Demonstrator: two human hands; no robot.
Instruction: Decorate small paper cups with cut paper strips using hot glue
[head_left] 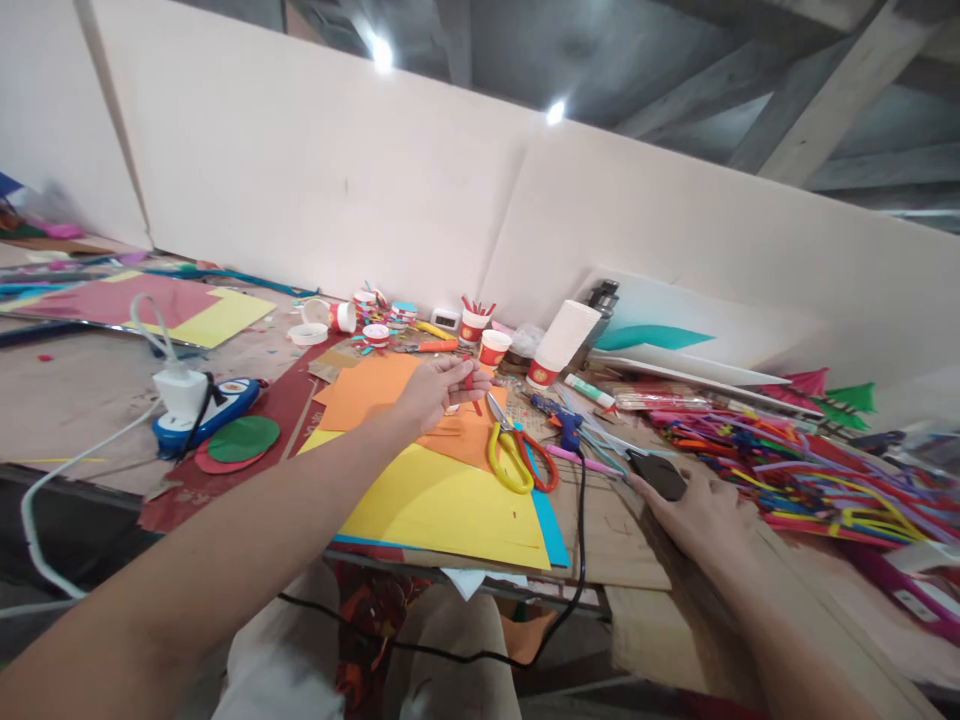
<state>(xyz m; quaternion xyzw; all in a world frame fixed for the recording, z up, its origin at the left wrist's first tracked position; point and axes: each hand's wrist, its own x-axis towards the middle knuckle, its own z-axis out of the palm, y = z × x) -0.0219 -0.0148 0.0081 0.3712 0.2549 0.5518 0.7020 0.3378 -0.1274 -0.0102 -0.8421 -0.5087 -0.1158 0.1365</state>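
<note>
Beside the scissors: all places below given rel. to the yellow-handled scissors (510,455), lying flat on the orange/yellow paper, blades pointing away from the person.

L hand (435,390): just up-left of scissors, over the orange sheet (375,388). Fingers curled, tips pinched on a small red piece (469,380); too small to tell what it is. Closed round it, not a fist.

R hand (694,510): well to the right of scissors, palm down on the cardboard (622,545). Fingers loosely spread, fingertips on a dark flat object (658,473), poss. phone or tool, can't tell which. Resting on/touching it, not clearly gripping.

Paper stack: yellow sheet (442,500) under and toward the person from scissors, blue sheet edge (553,535) showing at its right side.

Glue gun (562,425): blue, just right of scissors, black cord running off the table edge.

Behind scissors: paper cups (493,347), white cup stack (561,345), small tape rolls.

Far right: heap of coloured straws/sticks (810,470).

Far left: white plug adapter (180,390) w/ cable, green paper disc (244,438).

Step (judgement): looks like handling a small cut bit, L hand presenting the red piece over the orange sheet, R hand going for a tool.

Next move needs (judgement): steady pinch on the red piece, it's tiny and easy to drop among scraps; R hand would need a firm hold before lifting anything, and should keep clear of the glue gun cord.
</note>
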